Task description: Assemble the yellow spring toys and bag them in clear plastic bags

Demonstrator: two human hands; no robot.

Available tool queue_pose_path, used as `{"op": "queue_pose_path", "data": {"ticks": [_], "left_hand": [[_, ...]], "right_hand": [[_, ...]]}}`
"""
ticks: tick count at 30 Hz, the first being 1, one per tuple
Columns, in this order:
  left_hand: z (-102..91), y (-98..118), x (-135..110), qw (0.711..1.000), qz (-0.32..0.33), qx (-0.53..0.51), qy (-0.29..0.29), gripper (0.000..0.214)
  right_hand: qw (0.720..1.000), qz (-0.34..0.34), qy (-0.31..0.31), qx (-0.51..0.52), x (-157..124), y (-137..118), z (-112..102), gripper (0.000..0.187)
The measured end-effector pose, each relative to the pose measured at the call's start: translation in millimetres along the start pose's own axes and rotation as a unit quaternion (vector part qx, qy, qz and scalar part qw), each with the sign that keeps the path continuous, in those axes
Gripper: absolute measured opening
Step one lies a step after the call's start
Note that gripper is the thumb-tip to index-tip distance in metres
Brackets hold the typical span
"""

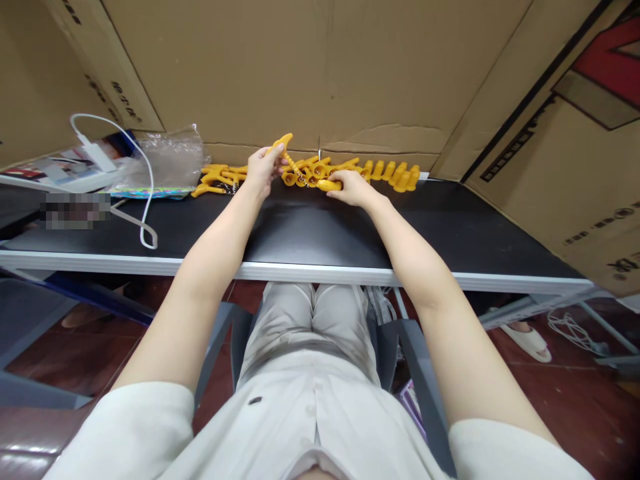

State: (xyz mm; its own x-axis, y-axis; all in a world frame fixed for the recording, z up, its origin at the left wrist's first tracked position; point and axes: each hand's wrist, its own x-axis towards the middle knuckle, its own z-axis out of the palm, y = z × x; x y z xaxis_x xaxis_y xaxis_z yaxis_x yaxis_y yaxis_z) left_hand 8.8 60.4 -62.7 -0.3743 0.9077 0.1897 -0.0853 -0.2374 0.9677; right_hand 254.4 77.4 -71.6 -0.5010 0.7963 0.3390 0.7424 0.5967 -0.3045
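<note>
My left hand (264,172) is closed around a yellow plastic piece with a pointed handle (284,142) and raises it over the black table. A beaded or ribbed stem (291,164) slants down from it to the right. My right hand (353,189) has its fingers on a rounded yellow plastic piece (329,185), close to the tabletop. Behind and between both hands are yellow cup-shaped parts (289,179) with open ends, several of them side by side. Left of my left hand is a pile of branching yellow pieces (216,176) with small metal bits.
Upright yellow cup-like parts (400,175) stand at the back right. A clear plastic bag (173,160), a white cable (150,175) and a white adapter (99,155) lie at the left. Cardboard walls (320,73) enclose the black table (315,240).
</note>
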Motion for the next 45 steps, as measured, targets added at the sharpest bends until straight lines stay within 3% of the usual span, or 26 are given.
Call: {"op": "queue_pose_path", "data": {"ticks": [5,12,19,23,26,30,33,36,40,45], "left_hand": [[6.2,6,-11,1.000,-0.021,-0.019,-0.002,0.019],[7.8,-2,-4,0.995,0.032,0.089,-0.020,0.032],[8.5,1,-6,0.995,0.042,0.094,-0.012,0.035],[9.3,0,-16,0.990,0.005,0.117,-0.082,0.019],[8.9,-2,-26,0.959,0.048,0.243,-0.139,0.012],[7.9,-5,-34,0.892,0.163,0.404,-0.119,0.050],[6.6,-5,-36,0.877,0.177,0.427,-0.134,0.077],[3.5,-4,-35,0.862,0.198,0.443,-0.147,0.092],[-1.4,-6,-30,0.830,0.238,0.478,-0.161,0.090],[-1.5,-8,-30,0.793,0.249,0.530,-0.166,0.070]], "right_hand": [[1.000,0.000,-0.007,0.010,-3,-3,3,0.026],[1.000,0.004,-0.016,0.018,-4,-5,1,0.028],[0.999,0.006,-0.001,0.038,-1,-5,2,0.024],[0.999,0.003,0.004,0.044,-1,-8,1,0.023],[0.999,0.012,0.010,0.036,-3,-6,0,0.023],[0.999,0.022,0.019,0.034,-4,2,-2,0.027],[0.999,0.014,0.025,0.036,-4,6,-3,0.033],[0.999,0.010,0.027,0.039,-2,8,-2,0.038],[0.998,-0.001,0.023,0.059,0,9,-1,0.041],[0.996,-0.007,0.025,0.081,1,11,0,0.038]]}}
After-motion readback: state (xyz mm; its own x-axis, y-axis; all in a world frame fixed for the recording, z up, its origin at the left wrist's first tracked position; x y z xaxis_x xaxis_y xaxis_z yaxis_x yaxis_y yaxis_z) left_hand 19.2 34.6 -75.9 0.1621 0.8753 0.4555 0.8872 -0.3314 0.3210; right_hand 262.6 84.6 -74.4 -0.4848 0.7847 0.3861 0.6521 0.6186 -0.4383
